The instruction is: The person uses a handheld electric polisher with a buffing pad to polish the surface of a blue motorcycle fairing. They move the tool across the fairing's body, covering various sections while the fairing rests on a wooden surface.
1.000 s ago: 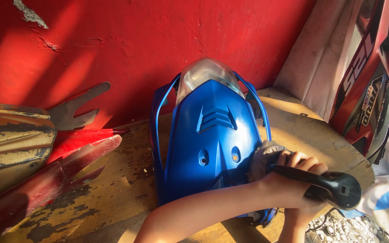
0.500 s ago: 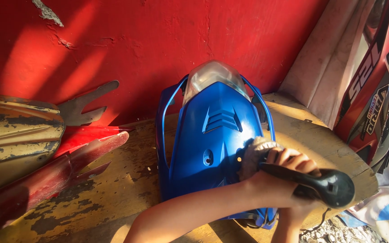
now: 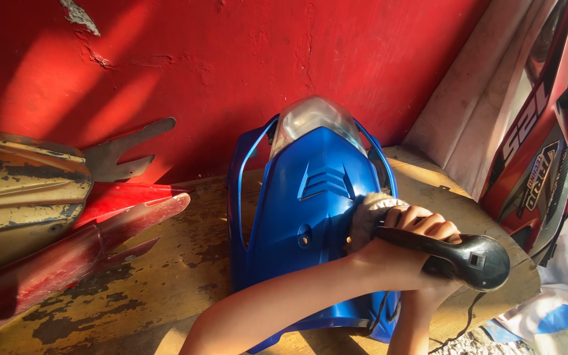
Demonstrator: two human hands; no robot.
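Red-painted wall (image 3: 231, 59), chipped in places, backs a worn wooden bench (image 3: 165, 283) with flaking yellow paint. At the far left lie a rusty yellowed fender (image 3: 21, 197) and a dark red panel (image 3: 80, 250), with a grey forked bracket (image 3: 123, 158) leaning on the wall behind them. In the middle the blue motorcycle cover (image 3: 310, 217) stands propped against the wall, its clear headlight lens (image 3: 310, 118) on top. A forearm crosses the cover from the lower left, wrist bent — the left hand (image 3: 409, 230) has its fingers curled tight round the neck of a black polisher (image 3: 455, 253), whose woolly pad (image 3: 369, 213) presses on the cover's right flank. A second forearm rises from below; the right hand (image 3: 438, 286) sits under the tool's handle, mostly hidden — I cannot tell its grip. Decorated red and black panels (image 3: 547, 151) lean at the far right.
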